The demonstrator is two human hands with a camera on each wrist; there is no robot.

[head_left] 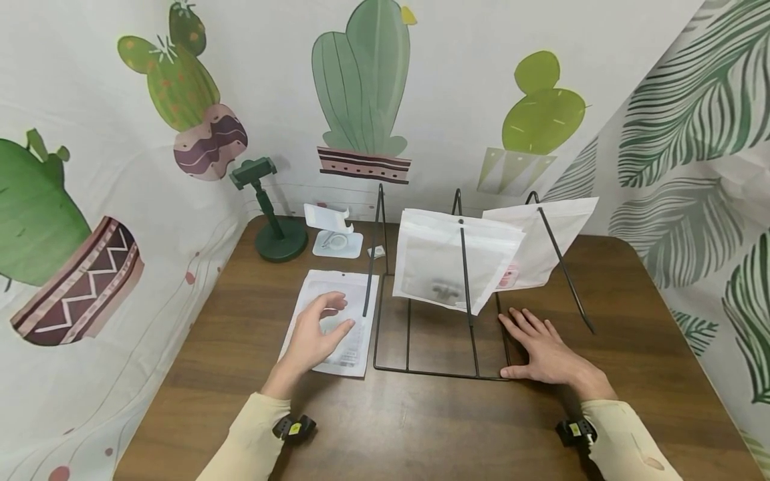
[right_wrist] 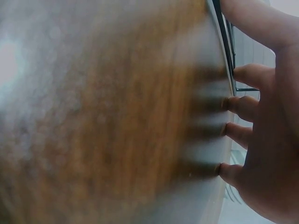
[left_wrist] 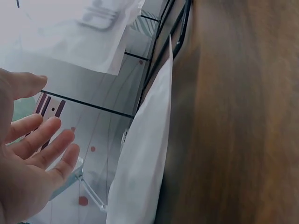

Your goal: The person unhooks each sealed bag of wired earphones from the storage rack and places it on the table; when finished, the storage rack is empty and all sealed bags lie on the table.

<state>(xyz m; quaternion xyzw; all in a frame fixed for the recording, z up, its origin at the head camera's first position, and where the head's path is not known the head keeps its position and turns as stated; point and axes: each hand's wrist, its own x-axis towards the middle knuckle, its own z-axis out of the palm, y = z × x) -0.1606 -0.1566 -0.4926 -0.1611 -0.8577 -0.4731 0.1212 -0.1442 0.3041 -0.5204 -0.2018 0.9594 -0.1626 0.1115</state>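
Observation:
A white zip pouch [head_left: 327, 284] with a clear window lies flat on the table, left of a black wire rack [head_left: 433, 372]. My left hand [head_left: 315, 334] is over that pouch, thumb apart from the gently bent fingers and nothing between them; in the left wrist view a gap shows between the hand [left_wrist: 28, 154] and the pouch [left_wrist: 145, 140]. My right hand [head_left: 544, 354] rests on the table with spread fingers, its thumb and index fingertip right at the rack's right front corner. Two more white pouches hang on the rack's prongs, a front pouch [head_left: 451, 260] and a right-hand pouch [head_left: 559, 227].
A dark green stand [head_left: 281, 237] and a pale blue folding phone holder [head_left: 337, 244] stand at the back left. Close to the rack's left prong lies a small white item [head_left: 376, 252]. The wooden table [head_left: 385, 427] backs onto a cactus-print cloth [head_left: 451, 100].

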